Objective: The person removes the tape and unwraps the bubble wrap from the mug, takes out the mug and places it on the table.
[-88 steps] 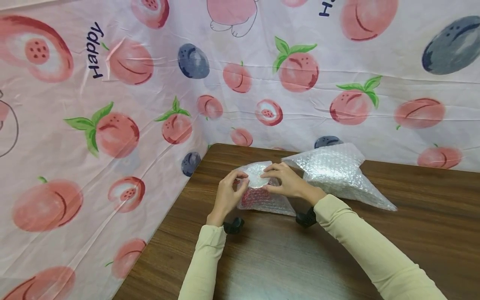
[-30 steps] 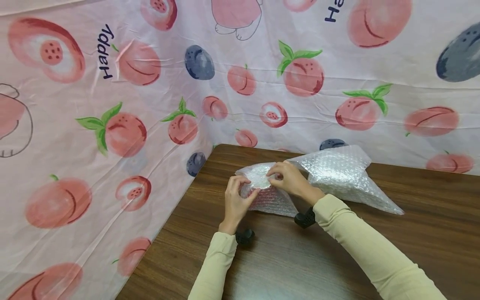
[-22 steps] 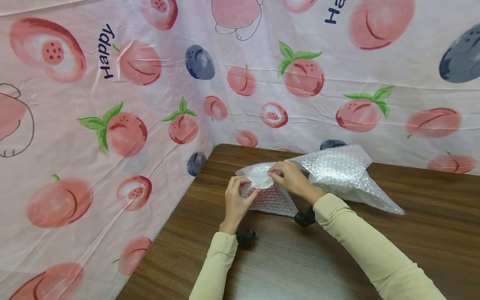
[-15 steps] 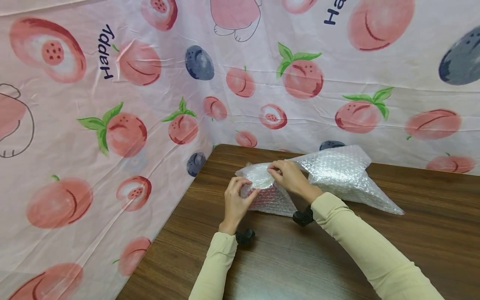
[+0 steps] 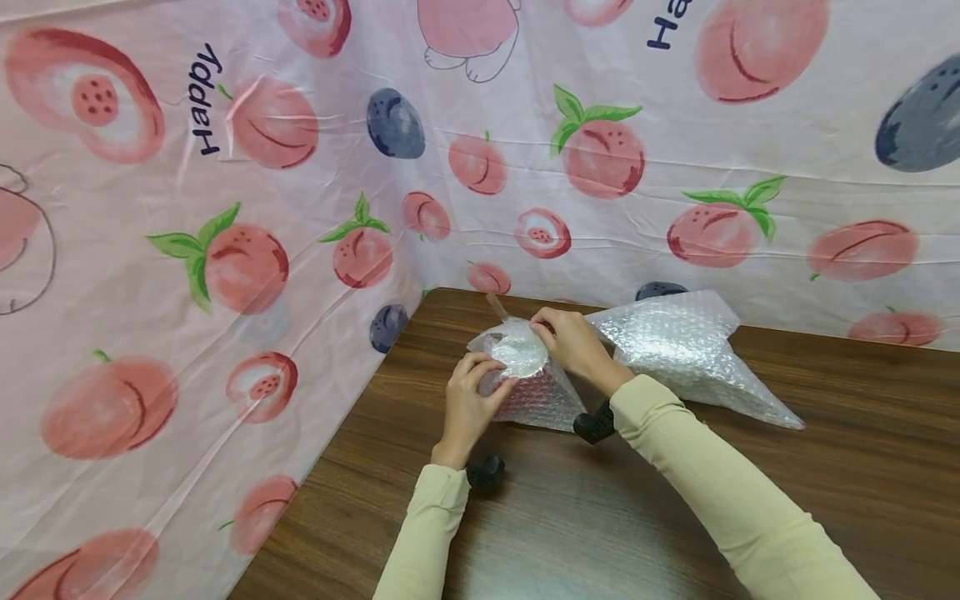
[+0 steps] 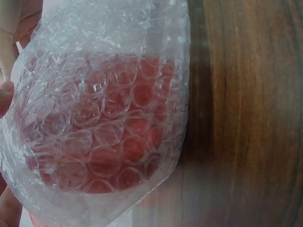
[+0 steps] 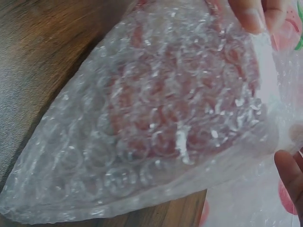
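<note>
A bubble-wrap package (image 5: 536, 404) sits on the table, a red thing with a round white top (image 5: 522, 357) showing through the plastic. My left hand (image 5: 467, 404) grips its near left side, thumb in front and fingers bent over the edge. In the right wrist view, a left fingertip (image 7: 251, 16) presses at the rim of the top. My right hand (image 5: 573, 340) pinches the plastic at the upper right edge, thumb and fingers close together in the right wrist view. A narrow translucent strip (image 5: 497, 307) of plastic sticks up behind the package.
A larger bubble-wrap package (image 5: 675, 346) lies just right of my right hand. Fruit-printed cloth (image 5: 510, 208) hangs along the back and left edges of the brown wooden table (image 5: 540, 517). Black wrist cameras (image 5: 595, 423) hang beneath both wrists.
My right hand has moved slightly up and away along the package's edge, and the translucent strip now rises behind it. My left hand keeps its hold.
</note>
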The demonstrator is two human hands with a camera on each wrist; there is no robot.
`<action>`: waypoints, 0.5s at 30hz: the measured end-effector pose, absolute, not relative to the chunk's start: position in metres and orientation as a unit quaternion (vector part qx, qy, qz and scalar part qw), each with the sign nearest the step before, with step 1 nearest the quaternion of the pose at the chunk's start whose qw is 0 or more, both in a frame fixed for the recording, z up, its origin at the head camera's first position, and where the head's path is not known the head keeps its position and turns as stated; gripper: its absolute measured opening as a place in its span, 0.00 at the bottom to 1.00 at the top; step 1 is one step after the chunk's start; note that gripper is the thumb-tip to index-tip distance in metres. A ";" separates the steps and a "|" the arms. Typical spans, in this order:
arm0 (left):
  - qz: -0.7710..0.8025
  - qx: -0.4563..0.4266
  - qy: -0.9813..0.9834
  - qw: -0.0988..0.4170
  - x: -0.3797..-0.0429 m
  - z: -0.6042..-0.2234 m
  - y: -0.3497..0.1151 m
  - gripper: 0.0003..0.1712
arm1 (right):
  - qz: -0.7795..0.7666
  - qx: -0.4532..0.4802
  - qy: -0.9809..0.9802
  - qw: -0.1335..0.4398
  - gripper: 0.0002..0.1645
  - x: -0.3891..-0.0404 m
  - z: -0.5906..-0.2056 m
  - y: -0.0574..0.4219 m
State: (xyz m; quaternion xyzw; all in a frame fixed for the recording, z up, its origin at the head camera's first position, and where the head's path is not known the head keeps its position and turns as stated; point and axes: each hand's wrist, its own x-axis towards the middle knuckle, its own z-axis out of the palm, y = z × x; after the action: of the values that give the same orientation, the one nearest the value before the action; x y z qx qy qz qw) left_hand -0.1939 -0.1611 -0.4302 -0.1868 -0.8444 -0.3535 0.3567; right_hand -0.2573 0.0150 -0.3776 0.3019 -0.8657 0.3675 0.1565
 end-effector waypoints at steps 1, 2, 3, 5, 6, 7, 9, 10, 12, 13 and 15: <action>-0.353 -0.188 -0.844 0.357 -0.194 -0.430 -0.161 0.11 | 0.369 0.299 -0.866 0.156 0.08 -0.258 -0.377 0.014; -0.353 -0.188 -0.845 0.357 -0.194 -0.430 -0.162 0.11 | 0.370 0.297 -0.866 0.157 0.08 -0.259 -0.376 0.014; -0.352 -0.187 -0.846 0.355 -0.194 -0.430 -0.162 0.11 | 0.371 0.295 -0.866 0.159 0.08 -0.260 -0.376 0.013; -0.352 -0.186 -0.847 0.352 -0.194 -0.430 -0.162 0.12 | 0.372 0.290 -0.866 0.164 0.08 -0.262 -0.376 0.013; -0.352 -0.185 -0.848 0.351 -0.194 -0.430 -0.162 0.12 | 0.372 0.287 -0.867 0.165 0.08 -0.264 -0.375 0.013; -0.352 -0.186 -0.848 0.350 -0.194 -0.430 -0.162 0.12 | 0.371 0.283 -0.869 0.166 0.08 -0.265 -0.375 0.013; -0.352 -0.187 -0.848 0.348 -0.194 -0.430 -0.163 0.12 | 0.373 0.276 -0.870 0.167 0.09 -0.267 -0.375 0.012; -0.353 -0.189 -0.847 0.349 -0.194 -0.430 -0.163 0.12 | 0.377 0.273 -0.870 0.165 0.09 -0.268 -0.374 0.012; -0.352 -0.194 -0.845 0.353 -0.195 -0.430 -0.163 0.12 | 0.386 0.263 -0.869 0.163 0.09 -0.270 -0.372 0.012; -0.351 -0.194 -0.845 0.353 -0.195 -0.430 -0.163 0.12 | 0.392 0.258 -0.868 0.163 0.09 -0.271 -0.371 0.012; -0.352 -0.195 -0.844 0.355 -0.195 -0.430 -0.162 0.12 | 0.404 0.248 -0.865 0.166 0.09 -0.273 -0.370 0.012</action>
State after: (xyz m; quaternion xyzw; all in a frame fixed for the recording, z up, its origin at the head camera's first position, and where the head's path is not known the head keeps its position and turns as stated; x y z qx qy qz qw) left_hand -0.1950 -0.1622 -0.4299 -0.1952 -0.8439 -0.3521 0.3546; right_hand -0.2726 0.0119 -0.3696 0.2478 -0.8651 0.4036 0.1656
